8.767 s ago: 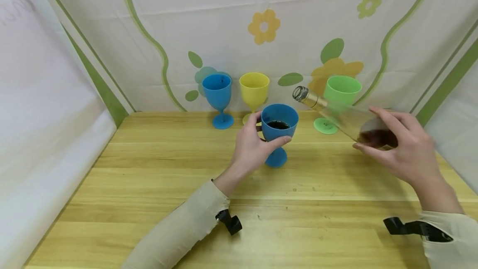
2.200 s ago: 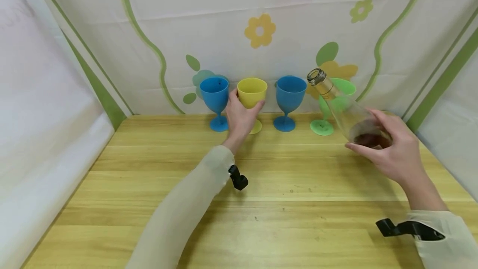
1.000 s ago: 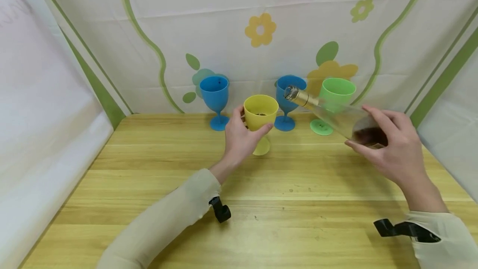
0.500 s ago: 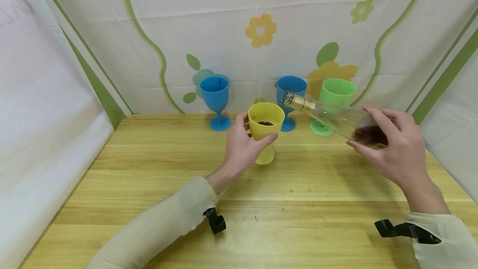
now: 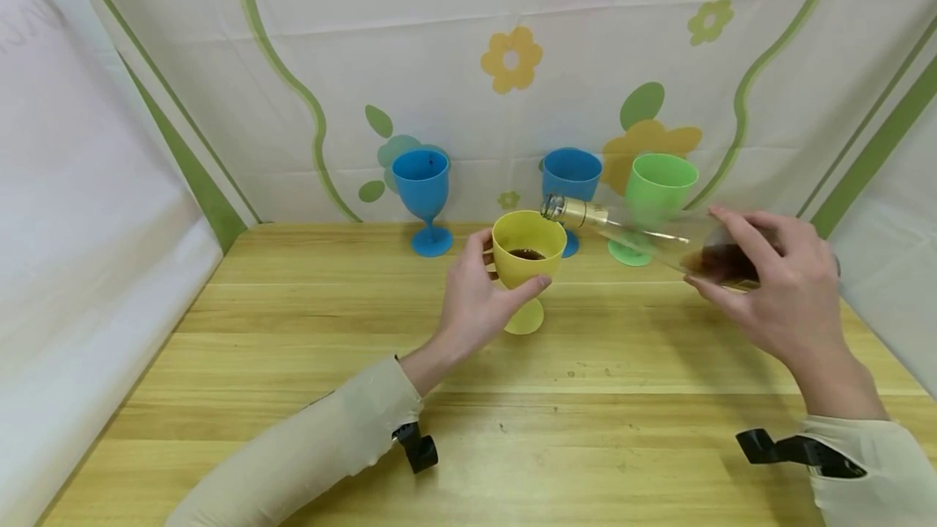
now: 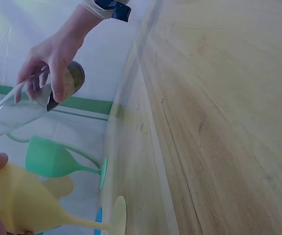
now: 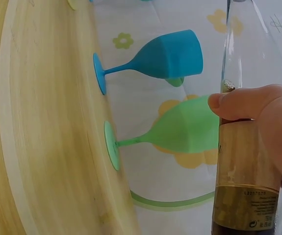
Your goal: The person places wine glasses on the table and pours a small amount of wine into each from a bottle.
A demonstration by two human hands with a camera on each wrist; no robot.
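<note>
Near the middle of the counter [image 5: 293, 364], the left hand [image 5: 476, 307] wraps its grip round the yellow goblet [image 5: 527, 259], foot on the wood. The right hand [image 5: 776, 291] clasps a tilted glass bottle [image 5: 644, 234], mouth at the goblet's rim. Two blue goblets [image 5: 420, 185] and a green goblet [image 5: 655, 185] line the back edge, with open wood in front.

The clear bottle [image 5: 644, 230] is motion-blurred in the head view, and its neck hides part of the blue goblet [image 5: 572, 177].

A pale wooden table [image 5: 293, 364] stands boxed in by a white cloth backdrop [image 5: 439, 6] printed with green vines and yellow flowers
</note>
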